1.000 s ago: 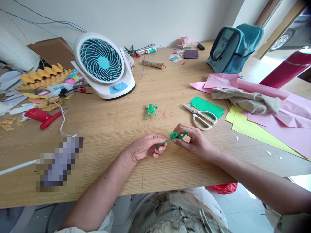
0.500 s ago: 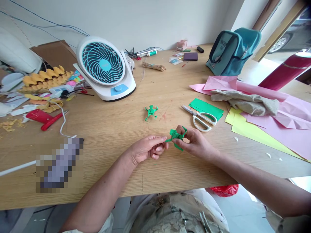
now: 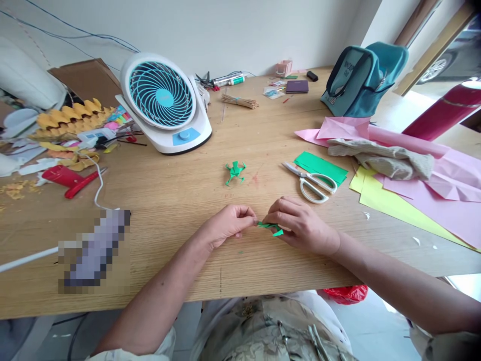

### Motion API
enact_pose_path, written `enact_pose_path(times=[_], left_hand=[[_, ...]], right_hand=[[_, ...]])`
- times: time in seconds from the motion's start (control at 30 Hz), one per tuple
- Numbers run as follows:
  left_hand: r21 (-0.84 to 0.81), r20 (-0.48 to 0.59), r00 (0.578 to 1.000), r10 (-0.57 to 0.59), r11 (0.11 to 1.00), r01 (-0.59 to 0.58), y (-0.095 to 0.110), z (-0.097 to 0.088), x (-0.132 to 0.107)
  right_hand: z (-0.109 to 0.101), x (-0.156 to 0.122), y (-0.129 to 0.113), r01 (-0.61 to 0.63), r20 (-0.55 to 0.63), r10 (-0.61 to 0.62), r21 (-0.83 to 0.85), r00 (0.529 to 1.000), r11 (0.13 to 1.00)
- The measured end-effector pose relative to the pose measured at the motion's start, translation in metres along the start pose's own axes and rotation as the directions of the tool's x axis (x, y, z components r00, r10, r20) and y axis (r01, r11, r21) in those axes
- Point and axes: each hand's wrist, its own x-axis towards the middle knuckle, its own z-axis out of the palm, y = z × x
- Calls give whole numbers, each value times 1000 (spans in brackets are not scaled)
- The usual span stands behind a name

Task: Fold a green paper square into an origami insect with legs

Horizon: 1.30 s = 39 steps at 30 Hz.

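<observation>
Left hand (image 3: 232, 225) with fingers pinching one end of green paper (image 3: 278, 232), right hand's (image 3: 302, 228) fingers gripping the rest, frog (image 3: 235, 171) beyond.

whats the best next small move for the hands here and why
Probably crease the folded green paper where the left hand pinches its end, while the right hand holds it: the similar green figure lying beyond has bent legs.
</observation>
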Motion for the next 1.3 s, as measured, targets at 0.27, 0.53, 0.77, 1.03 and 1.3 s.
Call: enact_pose_path(times=[0.27, 0.53, 0.77, 1.03, 1.3], left_hand=[[214, -101, 968, 230, 955, -205, -3, -1, 2], [324, -165, 936, 310, 914, -246, 7, 7, -10], [186, -148, 941, 304, 943, -275, 10, 8, -11], [-214, -233, 943, 237, 934, -287, 3, 21, 1], [-225, -268, 925, 271, 916, -333, -2, 25, 5]], right_hand=[[3, 3, -7, -284, -31, 293, 171, 956, 944], [-2, 8, -10, -573, 81, 585, 351, 807, 741], [5, 7, 1, -626, 294, 606, 631, 739, 458], [10, 12, 0, -601, 375, 677, 789, 633, 125], [16, 9, 1, -597, 242, 728, 754, 642, 275]])
